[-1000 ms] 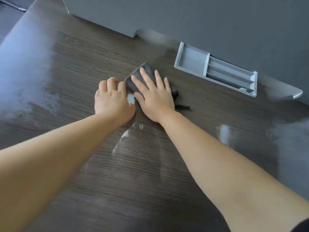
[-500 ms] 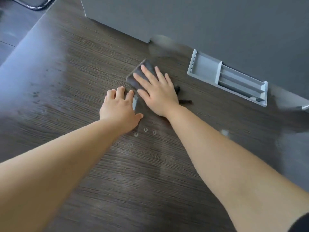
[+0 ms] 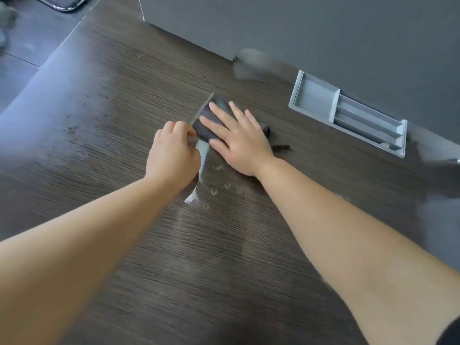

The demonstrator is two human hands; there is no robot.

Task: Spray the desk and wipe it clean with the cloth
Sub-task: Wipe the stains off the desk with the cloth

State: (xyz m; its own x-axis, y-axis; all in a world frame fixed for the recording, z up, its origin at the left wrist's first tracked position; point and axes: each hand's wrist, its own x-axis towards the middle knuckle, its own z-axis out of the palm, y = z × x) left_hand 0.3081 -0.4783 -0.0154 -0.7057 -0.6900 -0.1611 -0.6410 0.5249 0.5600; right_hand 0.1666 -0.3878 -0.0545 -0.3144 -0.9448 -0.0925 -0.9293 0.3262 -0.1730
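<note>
A dark wood-grain tabletop (image 3: 124, 245) filled most of the frame. Both bare forearms reached in from the lower edge toward its middle. The cloth (image 3: 205, 125), dark grey and folded small, lay flat on the tabletop a little above the centre of the frame.

The right hand (image 3: 240, 141) lay palm down on the cloth with its fingers straight and spread, covering the cloth's right part. The cloth's left end showed past the fingertips. A dark frayed bit (image 3: 281, 147) stuck out on the tabletop just right of that hand's wrist. Whether it belonged to the cloth could not be told.

The left hand (image 3: 171, 151) sat just left of the cloth with its fingers curled and its knuckles up. The fingertips met the cloth's left edge. Whether they pinched that edge or only rested against it could not be told.

Between the two wrists a pale wet streak (image 3: 202, 160) ran down the wood. A few small drops (image 3: 214, 192) lay just below and right of it.

In the right upper part of the frame a grey divided tray (image 3: 316, 99) sat sunk into the tabletop. It lay close to the grey back panel (image 3: 298, 28). In the upper left corner the floor (image 3: 29, 41) showed beyond the tabletop's edge, with a curved chrome bar (image 3: 67, 6) on it.
</note>
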